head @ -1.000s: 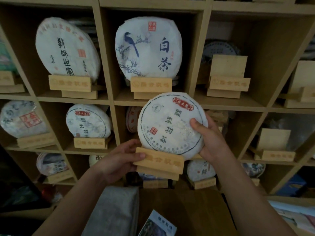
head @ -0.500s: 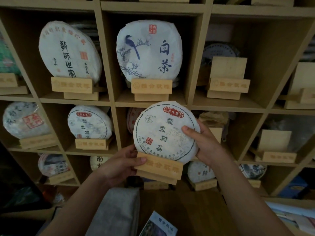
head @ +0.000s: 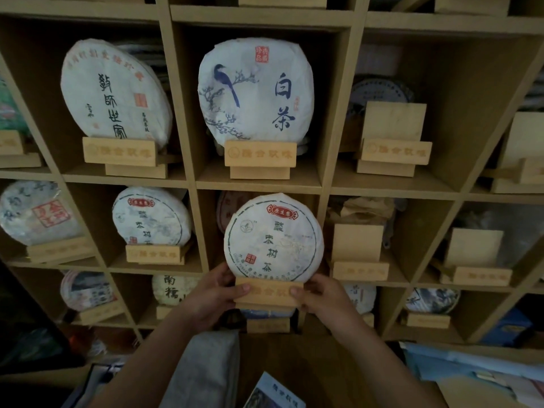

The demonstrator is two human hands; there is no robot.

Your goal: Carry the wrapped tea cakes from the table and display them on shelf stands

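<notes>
Left hand and right hand each gripped an end of the wooden stand; tea cake upright on it, probably for sliding into the cubby.

White tea cake, green ring, red label; tan stand

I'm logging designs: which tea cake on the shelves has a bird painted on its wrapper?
The white tea cake in the top middle cubby, directly above the cake in the hands. It alone shows a blue bird on a branch; the others carry mainly text or seals.
</notes>
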